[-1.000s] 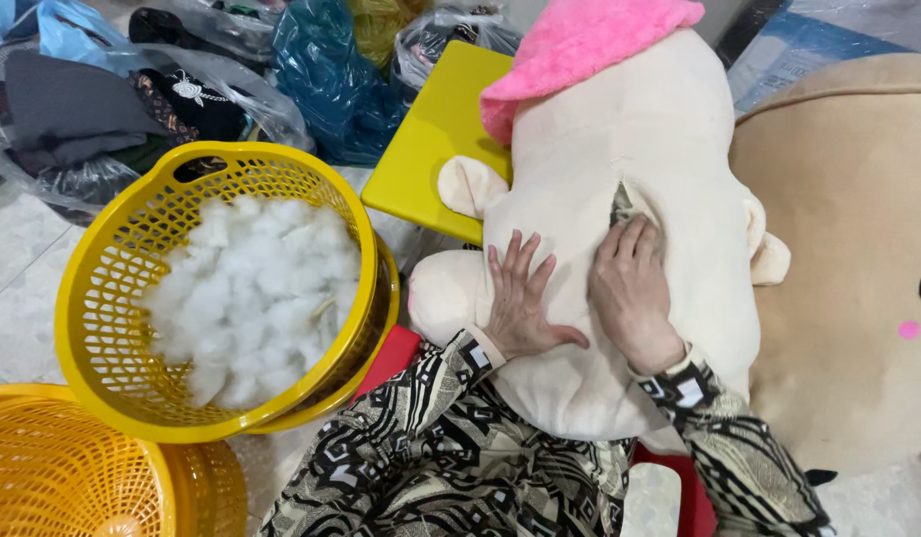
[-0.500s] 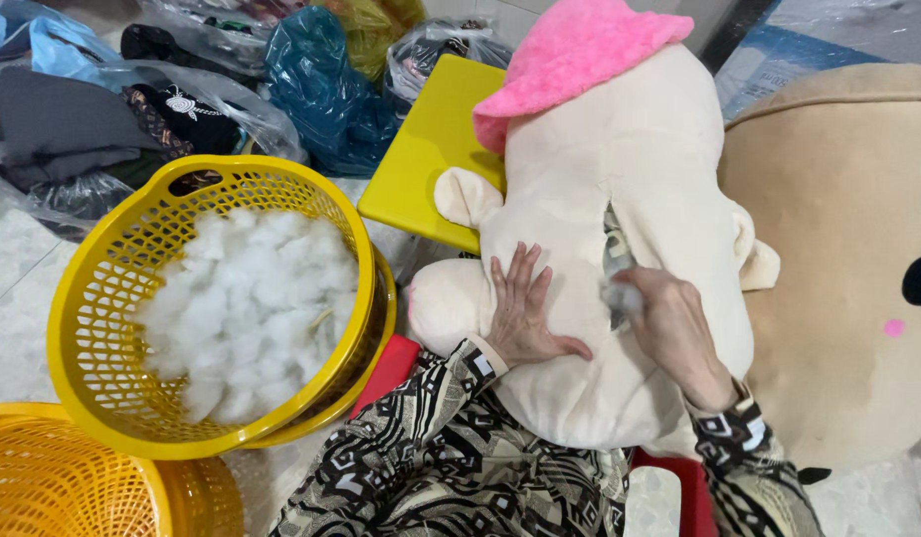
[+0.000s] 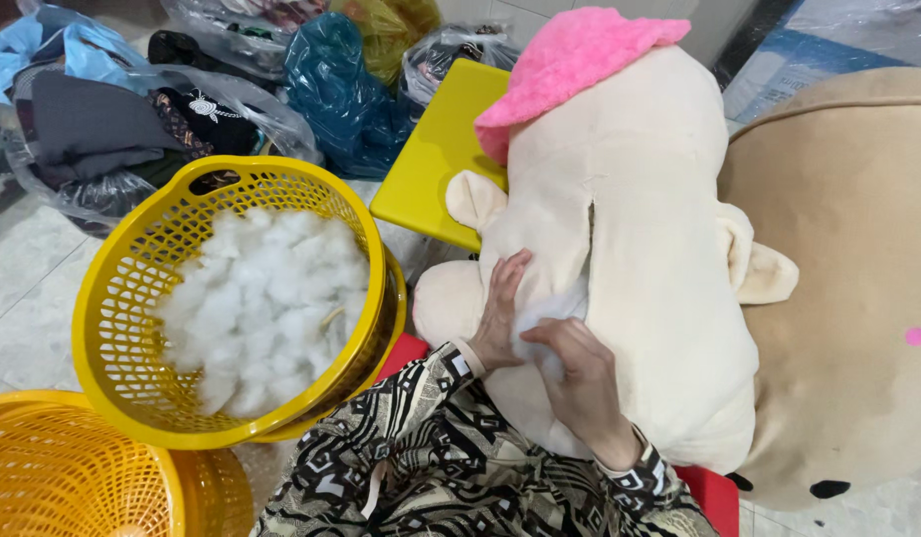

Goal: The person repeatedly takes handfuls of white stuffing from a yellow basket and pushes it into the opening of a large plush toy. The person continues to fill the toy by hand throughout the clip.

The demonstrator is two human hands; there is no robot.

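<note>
Head view: left hand [image 3: 500, 313] flat on cream plush toy [image 3: 630, 249]; right hand [image 3: 580, 373] fingers pinch white stuffing [image 3: 545, 318].

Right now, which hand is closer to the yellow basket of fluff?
Left. The left hand lies on the plush toy nearer the yellow basket; the right hand is farther away.

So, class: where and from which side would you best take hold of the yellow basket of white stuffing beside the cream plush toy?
Probably by the handle cut-out in the yellow basket's rim at its far edge, reaching down from above. The rim is stiff and bare all round, while the white stuffing fills the inside, and the basket tilts towards the person. The left hand and right hand are both on the cream plush toy.
</note>
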